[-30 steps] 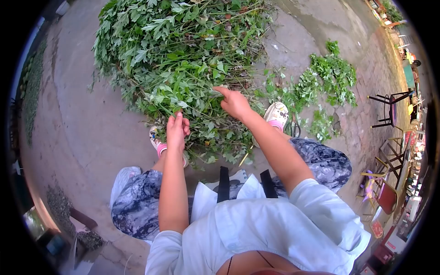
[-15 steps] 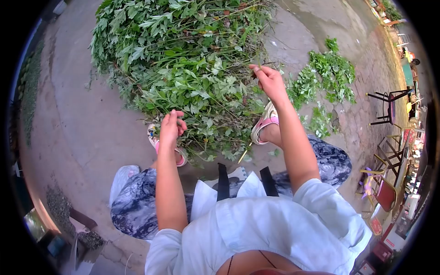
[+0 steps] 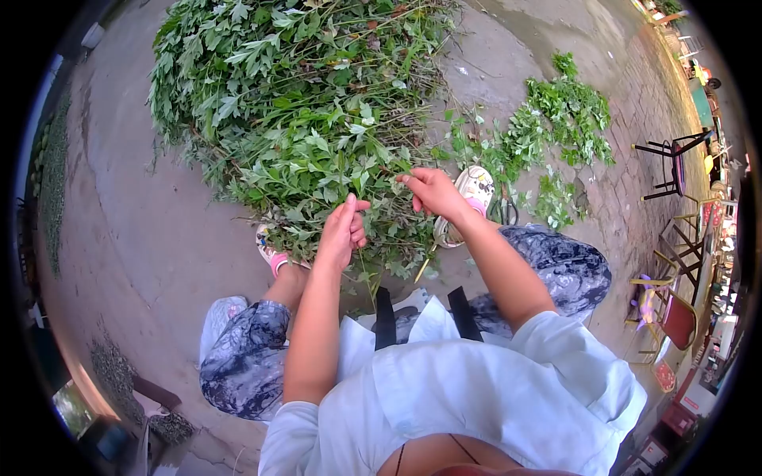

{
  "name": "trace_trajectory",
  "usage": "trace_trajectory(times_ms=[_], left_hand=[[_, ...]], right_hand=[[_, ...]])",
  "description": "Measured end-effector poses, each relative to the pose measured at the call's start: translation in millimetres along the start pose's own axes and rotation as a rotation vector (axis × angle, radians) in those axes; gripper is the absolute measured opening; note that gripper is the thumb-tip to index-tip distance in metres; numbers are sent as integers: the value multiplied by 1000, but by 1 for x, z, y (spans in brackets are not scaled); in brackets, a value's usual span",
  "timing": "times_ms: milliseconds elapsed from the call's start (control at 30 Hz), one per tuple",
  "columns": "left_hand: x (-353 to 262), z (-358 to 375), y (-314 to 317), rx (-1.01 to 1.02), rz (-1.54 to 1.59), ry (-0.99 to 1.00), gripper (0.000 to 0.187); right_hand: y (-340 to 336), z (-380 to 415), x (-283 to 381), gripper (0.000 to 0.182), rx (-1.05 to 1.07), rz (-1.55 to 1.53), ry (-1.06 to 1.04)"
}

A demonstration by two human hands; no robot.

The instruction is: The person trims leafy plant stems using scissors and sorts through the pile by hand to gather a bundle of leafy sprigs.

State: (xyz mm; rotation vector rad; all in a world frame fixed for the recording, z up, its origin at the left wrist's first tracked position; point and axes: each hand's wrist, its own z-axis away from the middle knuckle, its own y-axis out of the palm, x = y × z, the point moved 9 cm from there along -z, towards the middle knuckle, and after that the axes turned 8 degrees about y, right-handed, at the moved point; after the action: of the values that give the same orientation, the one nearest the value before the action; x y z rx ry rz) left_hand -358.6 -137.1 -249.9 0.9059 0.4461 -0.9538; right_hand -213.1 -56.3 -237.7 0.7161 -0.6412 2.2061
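Note:
A large heap of cut leafy green stems [image 3: 302,119] lies on the ground in front of me, its near edge between my feet. My left hand [image 3: 343,232] is closed at the near side of the heap. A thin leafy stem [image 3: 367,270] runs through its fingers, leaves hanging below. To its right, my right hand [image 3: 432,193] is held in a pinch just above the heap, by my right shoe. What lies between those fingertips is too small to make out against the stems.
A smaller pile of leafy sprigs [image 3: 567,111] lies on the paving to the right. My patterned clogs [image 3: 475,188] flank the heap's near edge. A thin yellow stick [image 3: 426,264] lies by the right one. Chairs [image 3: 679,317] and a black stool [image 3: 675,163] stand far right.
My right hand has come down and left, closer to my left hand. My left hand has moved right, and a stem now shows at it. My right shoe shows more fully.

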Motion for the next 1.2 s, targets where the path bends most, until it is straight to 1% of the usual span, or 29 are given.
trace_trajectory(times_ms=[33, 67, 100, 133, 167, 200, 233, 267, 300, 333, 367, 400, 433, 467, 500, 567, 600, 667, 700, 767, 867, 900, 933, 967, 1000, 1033, 1100, 1167, 1200], left_hand=[[5, -3, 9, 30, 24, 37, 41], [13, -7, 15, 38, 37, 60, 39], [17, -11, 22, 45, 49, 84, 39], [18, -12, 32, 49, 49, 83, 39], [10, -14, 34, -46, -37, 162, 37], [0, -14, 31, -142, -123, 241, 36], [0, -18, 28, -139, -127, 241, 36], [-5, -21, 12, -216, -139, 295, 34], [-11, -24, -4, -292, -151, 350, 33], [-36, -24, -11, -334, -272, 508, 32], [-45, -21, -29, -425, -190, 515, 32], [-62, -17, -37, -433, -22, 570, 31], [-83, -10, -41, -390, 93, 599, 28], [-101, -4, -47, -371, 202, 620, 27], [-120, 8, -49, -388, 270, 646, 27], [-150, 28, -63, -472, 256, 701, 28], [-157, 31, -66, -465, 248, 704, 27], [-161, 32, -66, -456, 236, 711, 26], [-151, 24, -60, -428, 195, 632, 24], [-123, 7, -45, -357, 167, 462, 21], [-70, -19, -20, -248, 99, 249, 24], [-55, -27, -16, -248, 71, 212, 28], [-45, -34, -9, -194, 30, 178, 28], [-36, -39, -5, -141, -10, 143, 28], [-30, -43, -9, -143, -12, 143, 28], [-27, -46, -10, -137, -20, 168, 27], [-29, -48, -14, -129, -27, 195, 26], [-53, -36, -30, -213, -16, 302, 26], [-64, -30, -34, -255, -1, 330, 28]], right_hand=[[-2, 8, 8, 23, -114, -81, -98], [9, 14, 14, 21, -118, 2, -212], [23, 14, 11, 20, -99, 96, -235], [35, 19, 18, 20, -189, 244, -380], [47, 25, 27, 20, -279, 393, -525], [48, 27, 35, 20, -282, 391, -525], [52, 29, 43, 24, -198, 317, -488], [55, 29, 46, 28, -115, 241, -452], [53, 24, 45, 28, -121, 234, -455], [49, 11, 38, 31, -42, -18, -423], [45, -3, 31, 35, 37, -269, -387], [29, -20, 20, 34, -67, -285, -292], [1, -25, 20, 29, -314, -38, -222], [-24, -26, 25, 25, -570, 71, -304], [-42, -31, 23, 24, -792, 200, -300], [-61, -36, 21, 27, -973, 324, -148], [-63, -44, 18, 27, -972, 321, -149], [-57, -68, 11, 33, -953, 579, -70], [-58, -72, 13, 33, -954, 573, -73], [-43, -97, 8, 37, -614, 346, -76], [-11, -71, 43, 34, -553, 369, -428], [5, -52, 57, 32, -474, 392, -498], [21, -30, 67, 28, -349, 420, -479], [42, -15, 71, 25, -244, 450, -577], [59, 3, 76, 24, -120, 460, -622], [72, 17, 78, 25, -33, 586, -632], [64, 21, 83, 26, 43, 440, -642], [12, 1, 91, 25, -275, 276, -584], [-19, -8, 95, 25, -543, 261, -641]])
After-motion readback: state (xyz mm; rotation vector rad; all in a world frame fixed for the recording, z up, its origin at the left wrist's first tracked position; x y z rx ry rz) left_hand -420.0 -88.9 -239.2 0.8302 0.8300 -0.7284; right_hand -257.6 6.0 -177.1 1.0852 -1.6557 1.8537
